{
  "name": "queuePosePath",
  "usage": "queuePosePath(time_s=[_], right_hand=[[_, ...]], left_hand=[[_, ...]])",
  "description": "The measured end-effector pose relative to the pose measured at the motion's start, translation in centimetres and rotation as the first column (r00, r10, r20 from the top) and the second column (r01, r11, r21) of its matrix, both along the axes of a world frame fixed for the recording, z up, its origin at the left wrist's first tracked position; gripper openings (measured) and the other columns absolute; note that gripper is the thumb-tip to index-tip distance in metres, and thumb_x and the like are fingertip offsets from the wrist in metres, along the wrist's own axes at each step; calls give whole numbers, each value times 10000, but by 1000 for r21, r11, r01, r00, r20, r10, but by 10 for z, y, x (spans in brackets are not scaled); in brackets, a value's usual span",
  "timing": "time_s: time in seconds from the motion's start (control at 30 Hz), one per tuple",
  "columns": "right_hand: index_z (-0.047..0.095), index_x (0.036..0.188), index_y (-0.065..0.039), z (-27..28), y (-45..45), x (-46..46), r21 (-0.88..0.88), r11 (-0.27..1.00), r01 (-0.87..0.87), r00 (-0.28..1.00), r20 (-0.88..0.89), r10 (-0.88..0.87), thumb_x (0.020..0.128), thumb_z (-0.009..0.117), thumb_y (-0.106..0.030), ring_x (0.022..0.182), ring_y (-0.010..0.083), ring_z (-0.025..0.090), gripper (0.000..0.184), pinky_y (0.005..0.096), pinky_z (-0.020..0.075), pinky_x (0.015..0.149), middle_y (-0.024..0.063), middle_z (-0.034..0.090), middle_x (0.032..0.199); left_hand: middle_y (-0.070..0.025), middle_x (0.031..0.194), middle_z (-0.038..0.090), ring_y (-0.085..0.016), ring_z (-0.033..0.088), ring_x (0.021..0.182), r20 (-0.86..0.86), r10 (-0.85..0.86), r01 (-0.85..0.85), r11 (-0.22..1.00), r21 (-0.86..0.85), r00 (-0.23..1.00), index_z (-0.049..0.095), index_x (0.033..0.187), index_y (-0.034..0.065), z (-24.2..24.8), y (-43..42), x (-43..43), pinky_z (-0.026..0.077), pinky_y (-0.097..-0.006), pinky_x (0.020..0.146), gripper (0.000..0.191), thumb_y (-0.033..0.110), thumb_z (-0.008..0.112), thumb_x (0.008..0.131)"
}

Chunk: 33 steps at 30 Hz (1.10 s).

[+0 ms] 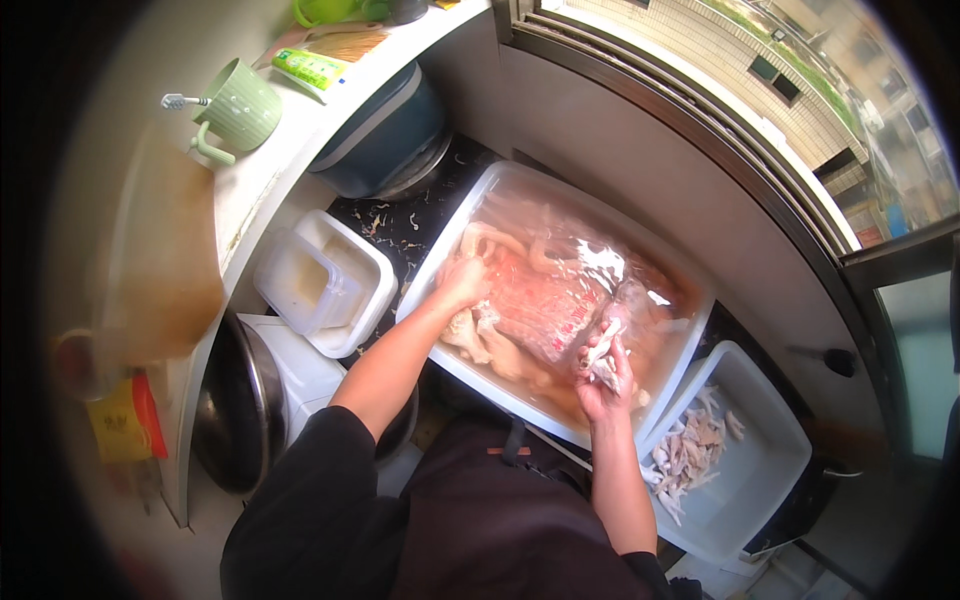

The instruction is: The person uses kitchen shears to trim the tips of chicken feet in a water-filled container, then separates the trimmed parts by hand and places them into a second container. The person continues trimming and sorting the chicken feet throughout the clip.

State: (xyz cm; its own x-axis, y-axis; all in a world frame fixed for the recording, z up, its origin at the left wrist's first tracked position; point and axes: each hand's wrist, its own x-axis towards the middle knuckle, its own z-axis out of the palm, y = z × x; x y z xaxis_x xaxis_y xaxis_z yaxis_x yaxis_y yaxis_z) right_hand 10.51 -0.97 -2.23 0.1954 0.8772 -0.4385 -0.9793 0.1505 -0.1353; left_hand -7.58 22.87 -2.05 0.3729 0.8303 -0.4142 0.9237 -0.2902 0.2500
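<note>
A large white plastic tub [421, 296] holds cloudy pinkish water, with pale poultry feet [495, 349] in it. In its middle lies a clear plastic bag [540, 300] that bears red writing and looks full of reddish meat. At the tub's left side my left hand [461, 281] dips into the water beside the bag. Its fingertips are hidden, so whether it grips anything is unclear. My right hand [606, 386], palm up over the tub's near right part, has its fingers curled around a few pale poultry feet [604, 349].
Right of the tub, a smaller white tub [757, 465] contains a pile of poultry feet [690, 446]. Nested plastic containers [352, 300] stand at the left. A white shelf [262, 169] carries a green mug [244, 105] with a toothbrush. A window frame [675, 127] runs behind.
</note>
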Motion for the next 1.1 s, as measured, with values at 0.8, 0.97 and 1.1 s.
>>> queuePosePath(time_s=[0.8,0.97,1.1], right_hand=[[551,1186,-162,-1,-4,-26,-138,981,-138,985,81,150,957,628,-197,846,126,649,244,259,505,576,23,662,1029],[576,1102,-144,16,-11,-22,-105,994,-24,966,252,49,949,653,-189,694,91,626,177,223,461,466,-10,651,892],[573,1095,-131,36,-41,-5,-99,993,59,970,240,-33,952,636,-161,679,97,622,160,238,459,465,9,652,878]], left_hand=[[-74,1044,683,-135,655,920,758,433,70,846,-529,488,667,1123,-33,37,-145,43,529,-260,806,238,80,679,914],[-70,979,678,-110,632,856,854,256,122,931,-344,453,701,1030,-40,48,-163,58,509,-245,761,150,44,651,917],[-77,995,667,-124,623,891,840,219,274,878,-392,497,697,1032,-50,65,-181,78,498,-259,800,158,42,618,931]])
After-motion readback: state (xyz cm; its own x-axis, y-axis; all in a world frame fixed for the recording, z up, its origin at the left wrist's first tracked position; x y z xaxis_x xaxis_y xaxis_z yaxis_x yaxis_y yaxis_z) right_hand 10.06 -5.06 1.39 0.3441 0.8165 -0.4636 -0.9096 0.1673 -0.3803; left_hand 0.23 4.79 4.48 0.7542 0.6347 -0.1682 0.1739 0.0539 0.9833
